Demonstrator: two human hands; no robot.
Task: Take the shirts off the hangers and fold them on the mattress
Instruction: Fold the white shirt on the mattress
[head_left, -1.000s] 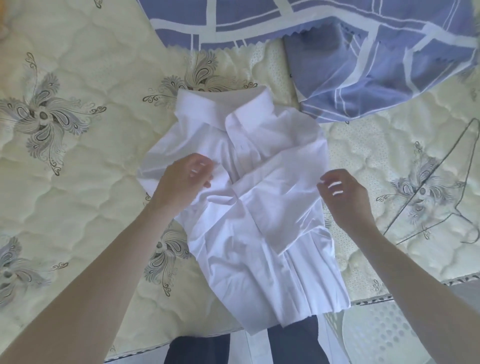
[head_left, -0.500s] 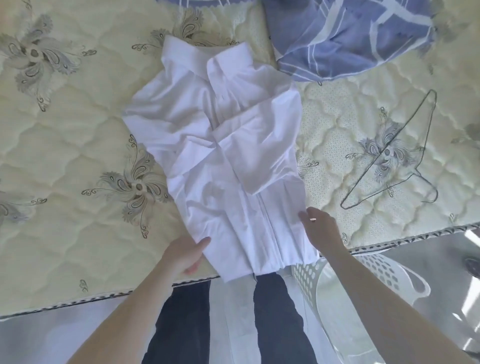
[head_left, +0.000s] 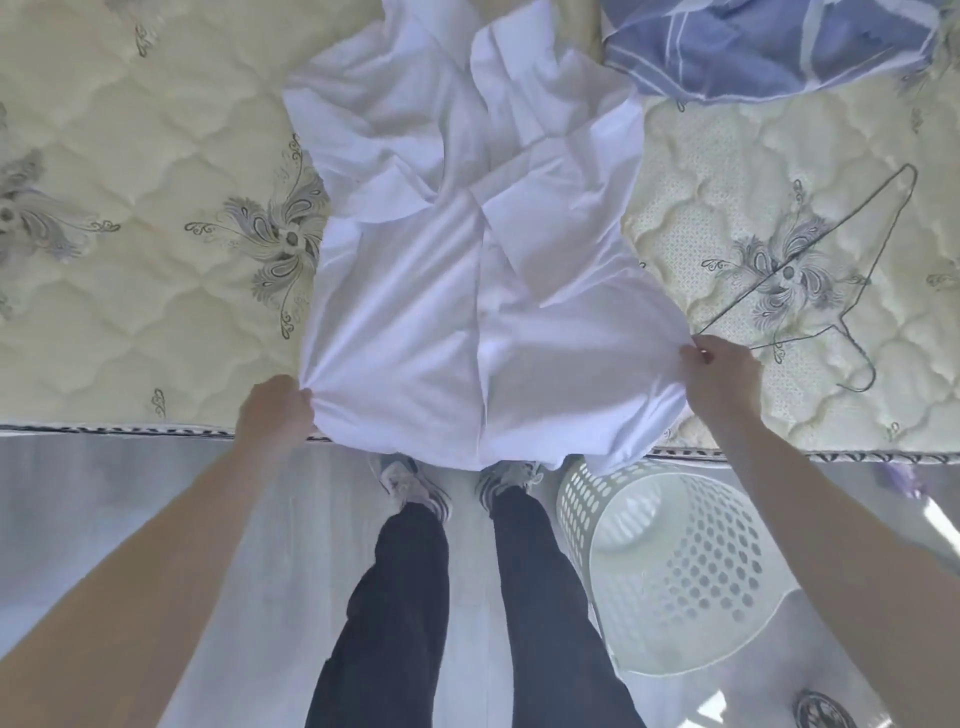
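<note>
Head view: mattress (head_left: 130, 208) spans the upper half, its near edge running across the middle; white shirt (head_left: 467, 260) lies at the centre of the mattress, sides folded inward, hem overhanging the near edge; white perforated laundry basket (head_left: 675, 571) stands on the floor just below the near edge, right of the person's legs; blue patterned cloth (head_left: 753, 47) lies at the far right, touching the shirt's shoulder; wire hanger (head_left: 789, 262) lies flat to the right of the shirt; left hand (head_left: 275, 410) pinches the left hem corner at the near edge; right hand (head_left: 722, 374) pinches the right hem corner.
</note>
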